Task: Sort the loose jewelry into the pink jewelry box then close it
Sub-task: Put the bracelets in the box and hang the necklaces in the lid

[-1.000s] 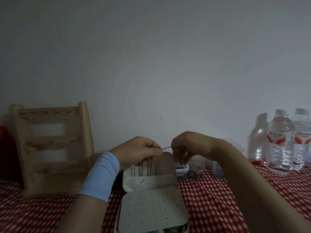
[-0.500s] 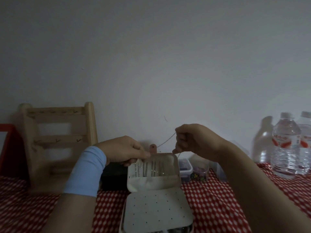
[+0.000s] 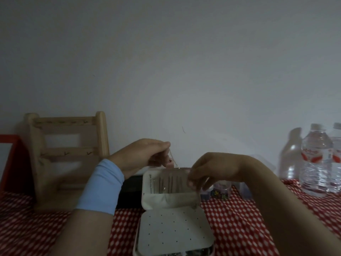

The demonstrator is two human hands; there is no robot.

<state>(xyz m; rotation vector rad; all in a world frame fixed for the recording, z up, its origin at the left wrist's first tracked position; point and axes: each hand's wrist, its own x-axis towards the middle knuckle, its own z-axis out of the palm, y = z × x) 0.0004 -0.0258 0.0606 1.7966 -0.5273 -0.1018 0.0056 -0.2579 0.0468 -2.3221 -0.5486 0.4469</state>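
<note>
The jewelry box [image 3: 175, 230] lies open on the checked cloth, its white perforated panel facing up and its lid [image 3: 147, 196] standing upright behind. Several thin chains hang inside the lid. My left hand [image 3: 142, 154], above the lid's top left, pinches the upper end of a thin silver chain [image 3: 173, 159] that runs down to the lid's top edge. My right hand [image 3: 208, 172] is at the lid's upper right corner with curled fingers, pinching the chain's other end in front of the lid.
A wooden jewelry stand [image 3: 68, 156] is at the back left, with a red-framed object [image 3: 9, 163] beside it. Small clear containers of beads [image 3: 221, 193] sit behind the box. Water bottles [image 3: 317, 161] stand at the back right. A black object [image 3: 129, 193] lies left of the lid.
My left hand has risen above the lid, now holding the chain's upper end. My right hand has dropped from above the lid to its upper right corner.
</note>
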